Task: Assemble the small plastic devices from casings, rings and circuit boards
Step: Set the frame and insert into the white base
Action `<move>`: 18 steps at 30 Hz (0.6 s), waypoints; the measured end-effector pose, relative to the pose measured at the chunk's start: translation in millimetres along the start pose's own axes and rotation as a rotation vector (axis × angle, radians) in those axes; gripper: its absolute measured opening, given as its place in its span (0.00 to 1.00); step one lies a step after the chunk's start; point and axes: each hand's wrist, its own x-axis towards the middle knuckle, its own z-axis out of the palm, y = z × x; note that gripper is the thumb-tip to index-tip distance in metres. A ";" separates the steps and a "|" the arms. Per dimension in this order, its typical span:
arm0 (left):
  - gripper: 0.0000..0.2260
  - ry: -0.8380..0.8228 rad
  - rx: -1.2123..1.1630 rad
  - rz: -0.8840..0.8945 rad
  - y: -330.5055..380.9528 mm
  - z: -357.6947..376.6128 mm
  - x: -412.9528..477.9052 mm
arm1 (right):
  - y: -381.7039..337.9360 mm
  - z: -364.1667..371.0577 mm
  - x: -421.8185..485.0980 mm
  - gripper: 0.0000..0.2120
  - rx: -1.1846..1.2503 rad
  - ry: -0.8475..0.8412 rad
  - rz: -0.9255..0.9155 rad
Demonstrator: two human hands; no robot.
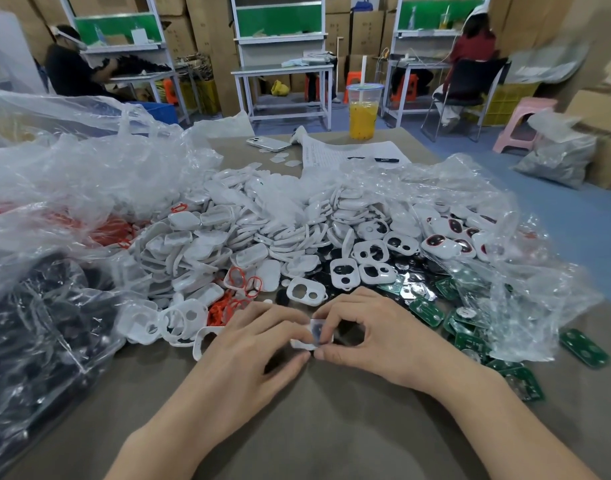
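My left hand (pixel 259 344) and my right hand (pixel 373 334) meet over the table's near middle, and both pinch one small white casing (pixel 314 336) between fingertips and thumbs; a dark part shows inside it. Behind them lies a big heap of white casings (pixel 248 233). White front casings with two holes (pixel 370 252) lie over black pads just beyond my right hand. Orange rings (pixel 228 306) sit left of my hands. Green circuit boards (pixel 463 334) spread out to the right.
Crumpled clear plastic bags (pixel 72 174) cover the left and right of the table; a bag of black parts (pixel 37 334) sits at the left. A drink cup (pixel 364 110), a phone (pixel 267 143), paper and a pen stand at the far edge. Two people work at benches behind.
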 end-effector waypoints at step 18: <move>0.05 -0.002 -0.033 -0.026 -1.3 3.2 1.4 | 0.6 0.9 0.5 0.11 -0.001 0.011 -0.034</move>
